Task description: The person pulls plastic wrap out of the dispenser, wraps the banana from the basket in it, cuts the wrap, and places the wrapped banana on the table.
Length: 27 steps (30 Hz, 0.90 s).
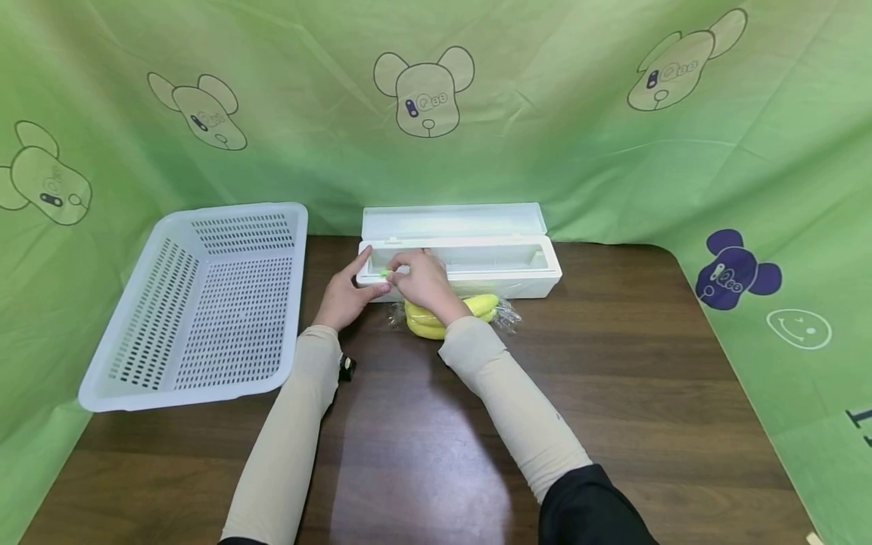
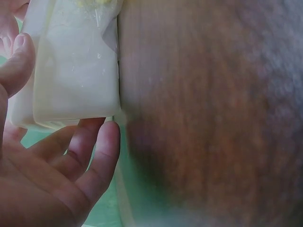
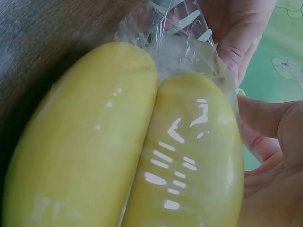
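A long white cling film dispenser (image 1: 504, 289) stands near the back of the table, its lid (image 1: 453, 221) raised. My left hand (image 1: 343, 299) grips its left end, thumb at the front edge and fingers (image 2: 106, 144) around the end face. Over the same end, my right hand (image 1: 422, 281) pinches a small green slider (image 1: 385, 272) between thumb and forefinger. Yellow bananas (image 1: 481, 304) wrapped in clear film lie right in front of the dispenser, under my right wrist. They fill much of the right wrist view, where loose film (image 3: 184, 28) bunches at their tips.
A white perforated basket (image 1: 300, 265) sits on the left of the brown wooden table (image 1: 613, 363). Green cloth (image 1: 293, 136) printed with bear heads hangs behind and at both sides. A small black device (image 1: 347, 369) is at my left wrist.
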### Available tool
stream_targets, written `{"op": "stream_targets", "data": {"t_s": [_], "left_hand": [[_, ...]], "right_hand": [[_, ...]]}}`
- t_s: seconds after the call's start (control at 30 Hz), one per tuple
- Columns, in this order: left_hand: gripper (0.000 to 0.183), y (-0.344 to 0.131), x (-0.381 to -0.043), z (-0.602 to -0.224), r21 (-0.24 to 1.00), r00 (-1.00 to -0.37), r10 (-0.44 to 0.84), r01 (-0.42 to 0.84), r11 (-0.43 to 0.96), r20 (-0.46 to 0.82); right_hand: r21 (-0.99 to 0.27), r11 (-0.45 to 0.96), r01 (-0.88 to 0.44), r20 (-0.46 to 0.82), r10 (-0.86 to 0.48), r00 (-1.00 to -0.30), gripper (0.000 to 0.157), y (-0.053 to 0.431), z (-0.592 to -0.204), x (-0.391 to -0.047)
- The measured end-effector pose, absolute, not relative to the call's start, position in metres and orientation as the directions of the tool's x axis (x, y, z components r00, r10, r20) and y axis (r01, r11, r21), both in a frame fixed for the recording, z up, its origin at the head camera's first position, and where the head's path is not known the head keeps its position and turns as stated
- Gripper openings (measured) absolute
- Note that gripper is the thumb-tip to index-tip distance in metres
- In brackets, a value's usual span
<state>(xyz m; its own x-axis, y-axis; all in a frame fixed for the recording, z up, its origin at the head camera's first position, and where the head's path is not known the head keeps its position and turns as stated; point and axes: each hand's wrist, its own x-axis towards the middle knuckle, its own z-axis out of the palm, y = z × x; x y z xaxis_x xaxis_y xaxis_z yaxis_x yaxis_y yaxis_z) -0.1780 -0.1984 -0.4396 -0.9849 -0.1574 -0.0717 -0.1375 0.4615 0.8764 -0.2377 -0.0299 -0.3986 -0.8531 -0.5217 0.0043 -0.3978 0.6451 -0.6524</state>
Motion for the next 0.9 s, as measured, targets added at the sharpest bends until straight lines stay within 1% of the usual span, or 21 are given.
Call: {"op": "stream_targets", "data": {"t_s": [0.33, 0.7, 0.9], "left_hand": [[0.082, -0.198, -0.178, -0.44, 0.874, -0.986, -0.157, -0.13, 0.467, -0.063], [0.082, -0.198, -0.178, -0.44, 0.88, -0.985, -0.163, -0.128, 0.457, -0.059], [0.081, -0.198, -0.178, -0.44, 0.879, -0.984, -0.166, -0.129, 0.459, -0.059]], "right_hand": [[-0.663, 0.648, -0.374, -0.019, -0.515, -0.857, 0.013, -0.026, -0.398, -0.24], [-0.675, 0.639, -0.37, -0.015, -0.514, -0.858, 0.011, -0.021, -0.397, -0.241], [-0.675, 0.638, -0.371, -0.019, -0.517, -0.856, 0.013, -0.017, -0.395, -0.242]]}}
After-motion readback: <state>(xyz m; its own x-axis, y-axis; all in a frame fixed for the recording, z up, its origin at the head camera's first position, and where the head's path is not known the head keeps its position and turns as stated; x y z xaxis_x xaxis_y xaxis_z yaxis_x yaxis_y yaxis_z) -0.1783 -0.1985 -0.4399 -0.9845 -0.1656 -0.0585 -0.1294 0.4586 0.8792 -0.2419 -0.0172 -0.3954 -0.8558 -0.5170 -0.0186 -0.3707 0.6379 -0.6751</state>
